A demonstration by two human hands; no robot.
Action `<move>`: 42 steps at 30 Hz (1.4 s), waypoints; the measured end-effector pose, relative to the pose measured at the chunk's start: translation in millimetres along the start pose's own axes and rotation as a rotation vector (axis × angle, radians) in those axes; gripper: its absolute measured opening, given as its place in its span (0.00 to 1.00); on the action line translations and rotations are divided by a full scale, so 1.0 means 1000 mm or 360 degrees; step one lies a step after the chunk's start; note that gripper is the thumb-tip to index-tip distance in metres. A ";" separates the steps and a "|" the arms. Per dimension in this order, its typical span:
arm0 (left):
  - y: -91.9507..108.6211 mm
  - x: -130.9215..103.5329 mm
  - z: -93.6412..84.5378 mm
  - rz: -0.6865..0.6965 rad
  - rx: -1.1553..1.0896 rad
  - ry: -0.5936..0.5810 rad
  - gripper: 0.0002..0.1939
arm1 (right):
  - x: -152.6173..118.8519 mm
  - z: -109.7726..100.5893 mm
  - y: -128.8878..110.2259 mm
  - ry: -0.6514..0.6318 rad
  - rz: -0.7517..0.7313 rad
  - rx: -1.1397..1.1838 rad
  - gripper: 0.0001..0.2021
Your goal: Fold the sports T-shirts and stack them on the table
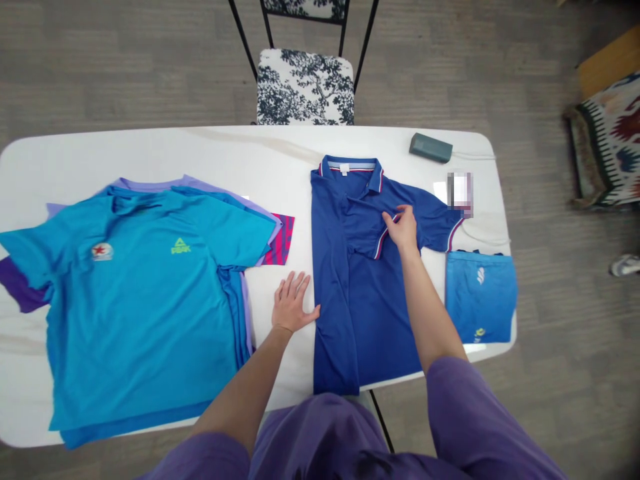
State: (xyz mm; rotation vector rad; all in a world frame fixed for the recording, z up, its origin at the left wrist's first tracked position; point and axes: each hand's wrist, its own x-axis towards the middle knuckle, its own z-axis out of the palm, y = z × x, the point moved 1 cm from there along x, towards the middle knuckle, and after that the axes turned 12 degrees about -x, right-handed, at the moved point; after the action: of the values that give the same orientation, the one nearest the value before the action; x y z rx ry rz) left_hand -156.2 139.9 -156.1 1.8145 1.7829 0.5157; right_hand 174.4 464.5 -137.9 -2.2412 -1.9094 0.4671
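A dark blue polo shirt (385,313) lies on the white table in front of me, its collar away from me. Its left side is folded inward, and that sleeve lies across the chest. My right hand (403,228) pinches the folded sleeve near its red-and-white trimmed cuff; the other sleeve stays spread to the right. My left hand (294,303) rests with fingers spread on the tabletop, the thumb reaching the shirt's folded left edge.
Several T-shirts are stacked on the left, a turquoise T-shirt (145,313) on top. At right lie a folded blue garment (480,297), a dark grey box-shaped device (431,147) and a blurred-out item (460,192). A patterned chair (306,87) stands beyond the white table (200,150).
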 end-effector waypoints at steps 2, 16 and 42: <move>0.000 0.000 0.000 -0.0004 -0.0001 -0.0003 0.50 | -0.007 -0.005 -0.010 0.0072 -0.0108 -0.0206 0.26; -0.001 -0.001 -0.001 -0.0005 -0.0022 -0.0022 0.51 | 0.014 -0.003 -0.093 -0.0277 -0.0878 -0.0041 0.13; -0.005 -0.004 0.004 -0.0034 -0.0033 -0.0056 0.51 | -0.148 -0.012 -0.014 -0.0116 -0.0195 0.0024 0.24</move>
State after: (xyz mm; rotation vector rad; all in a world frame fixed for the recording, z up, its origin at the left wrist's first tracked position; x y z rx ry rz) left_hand -158.3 135.6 -162.2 1.7782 1.7649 0.4890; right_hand 145.9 322.9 -102.6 -2.1096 -2.0571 0.5501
